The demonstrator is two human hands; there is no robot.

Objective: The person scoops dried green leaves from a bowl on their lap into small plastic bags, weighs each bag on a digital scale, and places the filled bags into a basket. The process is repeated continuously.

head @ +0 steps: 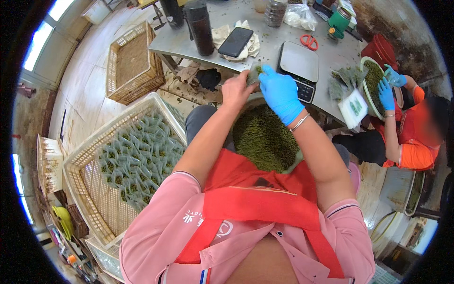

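My bare left hand (236, 88) grips the left side of a small clear plastic bag (254, 72) with some green contents. My right hand (280, 91), in a blue glove, has its fingertips at the bag's right side, by the green bits. Below both hands a wide basin (299, 158) holds a heap of loose green, leaf-like material (264, 138). Just beyond my right hand, a digital kitchen scale (300, 62) rests on the metal table with its plate bare. To my left a cream plastic crate (93, 206) holds many filled clear bags (142, 156) standing close together.
On the metal table (262, 37) lie a phone (236, 42) on a cloth, red-handled scissors (309, 42), dark bottles (199, 28) and a stack of empty bags (353, 108). At right a co-worker's gloved hands (386, 94) are over another basin (372, 78). Stacked crates (134, 64) stand beyond the table's left end.
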